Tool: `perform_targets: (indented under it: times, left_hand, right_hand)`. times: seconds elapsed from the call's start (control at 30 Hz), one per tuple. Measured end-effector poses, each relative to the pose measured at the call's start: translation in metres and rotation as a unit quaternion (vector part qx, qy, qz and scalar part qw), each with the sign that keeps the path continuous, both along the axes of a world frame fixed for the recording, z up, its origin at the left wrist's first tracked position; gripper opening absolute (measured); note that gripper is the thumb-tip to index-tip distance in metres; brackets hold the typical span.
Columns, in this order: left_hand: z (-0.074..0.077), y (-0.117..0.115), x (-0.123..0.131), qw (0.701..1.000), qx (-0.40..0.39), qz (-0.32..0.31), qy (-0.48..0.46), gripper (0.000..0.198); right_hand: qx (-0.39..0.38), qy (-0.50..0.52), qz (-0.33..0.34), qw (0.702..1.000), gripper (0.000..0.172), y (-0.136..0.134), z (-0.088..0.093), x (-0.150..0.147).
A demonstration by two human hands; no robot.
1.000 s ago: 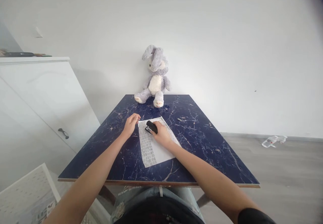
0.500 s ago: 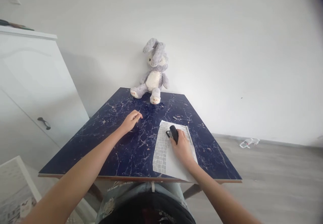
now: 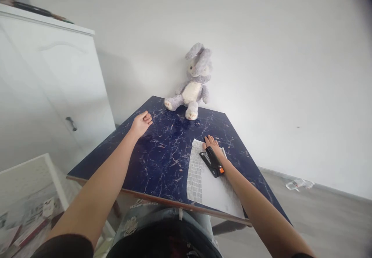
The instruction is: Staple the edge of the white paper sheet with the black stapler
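A black stapler [image 3: 211, 162] with an orange piece at its near end lies on the sheets of paper [image 3: 213, 191], close to the right side of the table. My right hand [image 3: 215, 146] is beside and partly behind the stapler, its fingers stretched out flat over the far edge of the paper. The left part of the paper bears a grey brick-like pattern. On the left, over the dark blue marbled table [image 3: 162, 165], my left hand [image 3: 141, 124] is closed with its fingers curled in. Nothing shows in it.
A grey plush rabbit [image 3: 192, 91] sits at the table's far edge against the wall. To the left stand a white cabinet [image 3: 72, 79] and a white-framed container [image 3: 48, 172] with items in it. Crumpled plastic [image 3: 299, 184] lies on the floor at right.
My right hand has let go of the stapler and reached forward past it; the stapler now lies on the paper. My left hand has moved left and curled up. The view has turned left.
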State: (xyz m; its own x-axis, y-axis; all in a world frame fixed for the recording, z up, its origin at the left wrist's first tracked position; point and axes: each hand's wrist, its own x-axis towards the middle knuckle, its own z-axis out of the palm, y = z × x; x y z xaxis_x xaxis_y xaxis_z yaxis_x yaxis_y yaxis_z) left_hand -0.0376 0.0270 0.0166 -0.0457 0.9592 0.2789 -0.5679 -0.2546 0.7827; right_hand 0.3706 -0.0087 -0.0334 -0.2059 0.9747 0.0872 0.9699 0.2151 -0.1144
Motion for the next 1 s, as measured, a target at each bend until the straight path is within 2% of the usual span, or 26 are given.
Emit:
perform_targets:
  times: [0.1, 0.2, 0.4, 0.47, 0.53, 0.63, 0.73, 1.0]
  left_hand:
    - [0.005, -0.006, -0.033, 0.986, 0.033, 0.034, -0.160, 0.040]
    - [0.005, -0.014, -0.051, 0.967, 0.084, 0.086, -0.226, 0.043]
    - [0.002, -0.015, -0.052, 0.965, 0.091, 0.076, -0.233, 0.046]
    - [0.003, -0.013, -0.049, 0.968, 0.085, 0.065, -0.226, 0.047]
    - [0.003, -0.012, -0.047, 0.973, 0.074, 0.056, -0.213, 0.047]
    - [0.003, -0.010, -0.044, 0.978, 0.061, 0.050, -0.193, 0.047]
    - [0.002, -0.010, -0.040, 0.984, 0.056, 0.051, -0.164, 0.047]
    - [0.000, -0.013, -0.026, 0.998, 0.038, 0.036, -0.034, 0.049]
  right_hand:
    - [-0.006, -0.002, 0.018, 1.000, 0.057, 0.015, -0.004, -0.038]
    - [-0.017, 0.004, 0.041, 0.999, 0.058, 0.032, -0.004, -0.095]
    - [-0.043, 0.042, 0.121, 0.991, 0.057, 0.058, 0.004, -0.226]
    - [-0.046, 0.055, 0.156, 0.985, 0.056, 0.061, 0.008, -0.255]
    - [-0.040, 0.066, 0.193, 0.978, 0.055, 0.061, 0.011, -0.269]
    - [-0.033, 0.070, 0.256, 0.963, 0.053, 0.057, 0.013, -0.266]
    - [-0.037, 0.068, 0.306, 0.949, 0.052, 0.050, 0.011, -0.244]
    - [-0.015, 0.114, 0.294, 0.949, 0.053, 0.039, -0.003, -0.141]
